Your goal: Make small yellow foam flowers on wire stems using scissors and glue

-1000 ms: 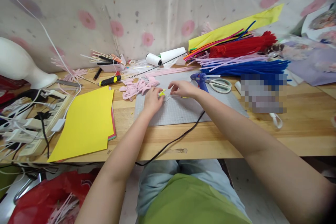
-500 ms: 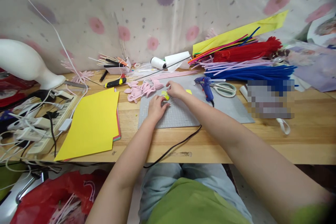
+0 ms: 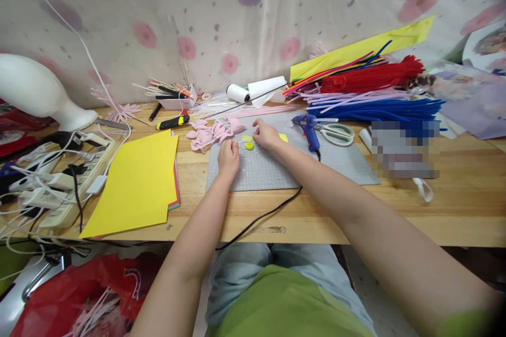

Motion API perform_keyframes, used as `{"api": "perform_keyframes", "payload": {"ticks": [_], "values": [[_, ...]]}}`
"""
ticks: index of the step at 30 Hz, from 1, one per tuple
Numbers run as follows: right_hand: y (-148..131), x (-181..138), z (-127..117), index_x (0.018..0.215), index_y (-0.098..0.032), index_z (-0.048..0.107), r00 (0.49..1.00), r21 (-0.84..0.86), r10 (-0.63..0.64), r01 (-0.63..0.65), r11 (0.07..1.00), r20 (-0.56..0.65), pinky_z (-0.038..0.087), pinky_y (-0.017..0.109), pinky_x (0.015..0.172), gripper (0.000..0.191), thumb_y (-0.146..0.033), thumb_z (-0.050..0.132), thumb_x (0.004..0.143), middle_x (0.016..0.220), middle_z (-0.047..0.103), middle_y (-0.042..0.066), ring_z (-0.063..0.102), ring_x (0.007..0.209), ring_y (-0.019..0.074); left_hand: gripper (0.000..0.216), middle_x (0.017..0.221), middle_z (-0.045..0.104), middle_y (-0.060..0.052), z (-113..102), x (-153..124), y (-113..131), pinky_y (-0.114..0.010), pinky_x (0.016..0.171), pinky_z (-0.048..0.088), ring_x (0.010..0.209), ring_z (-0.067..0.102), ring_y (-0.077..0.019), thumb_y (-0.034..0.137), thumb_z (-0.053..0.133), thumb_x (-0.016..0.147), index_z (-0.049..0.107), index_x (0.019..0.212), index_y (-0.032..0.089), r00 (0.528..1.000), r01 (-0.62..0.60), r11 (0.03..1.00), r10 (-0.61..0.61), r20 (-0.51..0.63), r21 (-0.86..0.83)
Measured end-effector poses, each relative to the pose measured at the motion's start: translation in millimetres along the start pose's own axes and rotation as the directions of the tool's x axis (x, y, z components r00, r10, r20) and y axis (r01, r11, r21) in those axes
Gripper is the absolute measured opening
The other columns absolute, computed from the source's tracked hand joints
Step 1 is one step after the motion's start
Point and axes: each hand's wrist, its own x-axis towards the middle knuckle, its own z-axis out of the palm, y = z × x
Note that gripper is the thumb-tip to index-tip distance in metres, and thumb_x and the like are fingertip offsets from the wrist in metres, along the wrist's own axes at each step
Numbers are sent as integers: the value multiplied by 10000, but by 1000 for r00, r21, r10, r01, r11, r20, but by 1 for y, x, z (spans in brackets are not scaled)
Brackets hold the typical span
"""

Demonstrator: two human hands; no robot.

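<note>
My left hand (image 3: 229, 156) rests on the grey cutting mat (image 3: 276, 171) with its fingers curled under, and nothing shows in them. It lies just below a heap of pink pipe-cleaner petals (image 3: 213, 134). My right hand (image 3: 266, 135) sits a little further back on the mat, fingertips pinched together. What they hold, if anything, is too small to make out. Between the two hands lie small yellow-green pieces (image 3: 249, 145) and a thin pale wire (image 3: 255, 156). A yellow scrap (image 3: 283, 137) peeks out beside the right hand.
A blue glue gun (image 3: 310, 131) and scissors (image 3: 338, 135) lie right of my hands, with the gun's black cord (image 3: 261, 216) trailing off the table edge. Yellow card (image 3: 136, 181) lies at left beside power strips (image 3: 51, 189). Bundles of pipe cleaners (image 3: 371, 92) fill the back right.
My left hand has let go of the yellow piece and slid left, and the piece now lies on the mat. My right hand has moved left and stayed by the yellow pieces.
</note>
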Motion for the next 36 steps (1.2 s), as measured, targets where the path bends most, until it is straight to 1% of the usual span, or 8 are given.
{"api": "perform_keyframes", "payload": {"ticks": [5, 10, 15, 22, 26, 29, 32, 36], "values": [[7, -5, -13, 1113, -213, 452, 993, 31, 61, -58, 998, -100, 410, 305, 748, 337, -165, 464, 780, 958, 656, 54, 585, 849, 189, 315, 712, 509, -39, 1, 2, 1, -300, 720, 377, 740, 489, -172, 358, 332, 911, 407, 641, 214, 998, -16, 999, 13, -67, -52], [2, -4, -5, 1123, -208, 437, 999, 56, -29, 29, 998, 12, 410, 281, 716, 415, -201, 566, 729, 899, 663, 24, 584, 836, 174, 348, 739, 525, -49, 3, 1, 7, -301, 751, 386, 774, 498, -174, 385, 316, 915, 439, 641, 209, 994, -35, 998, 30, -107, -50], [-4, 2, 1, 1109, -208, 450, 999, 0, 39, -39, 999, -11, 407, 306, 728, 378, -145, 509, 741, 901, 666, 40, 590, 832, 196, 332, 813, 559, -70, 2, -2, 8, -318, 816, 387, 859, 521, -187, 336, 319, 918, 528, 703, 192, 999, -48, 999, 47, -25, -18], [3, -5, -25, 1068, -209, 457, 984, 89, 99, -87, 992, -146, 412, 283, 727, 335, -131, 507, 745, 888, 654, 28, 595, 821, 170, 306, 1037, 634, -95, 8, -2, 8, -369, 937, 357, 1027, 528, -207, 299, 336, 910, 620, 922, 185, 970, -177, 982, 163, 178, 64], [4, -18, -30, 1037, -213, 447, 991, 227, 64, -36, 973, -116, 424, 251, 694, 342, -150, 551, 717, 830, 642, -9, 601, 755, 131, 232, 1064, 634, -103, 4, -1, 11, -389, 969, 351, 1071, 513, -218, 275, 418, 874, 618, 941, 179, 988, -155, 988, 155, 27, 17], [3, -31, -28, 1039, -222, 432, 996, 321, 21, 7, 947, -83, 436, 240, 687, 343, -176, 556, 723, 818, 640, -20, 611, 735, 116, 195, 1057, 626, -97, 6, 2, 20, -342, 904, 421, 1006, 551, -189, 265, 521, 817, 596, 974, 178, 997, -78, 975, 74, -26, -209], [-1, -41, -24, 1057, -228, 426, 996, 366, 8, 23, 930, -84, 446, 243, 693, 345, -207, 552, 736, 830, 644, -15, 618, 741, 117, 197, 946, 640, -67, 17, 7, 31, -272, 760, 479, 854, 593, -147, 274, 609, 752, 587, 922, 176, 993, 115, 862, -89, 77, -494], [-3, -49, -22, 1066, -225, 447, 997, 389, -4, 34, 921, -77, 449, 240, 686, 351, -231, 565, 735, 826, 643, -14, 606, 730, 114, 131, 684, 581, -1, 28, 11, 39, -239, 660, 489, 643, 552, -93, 265, 587, 755, 553, 694, 155, 942, 336, 690, -247, 228, -641]]}}
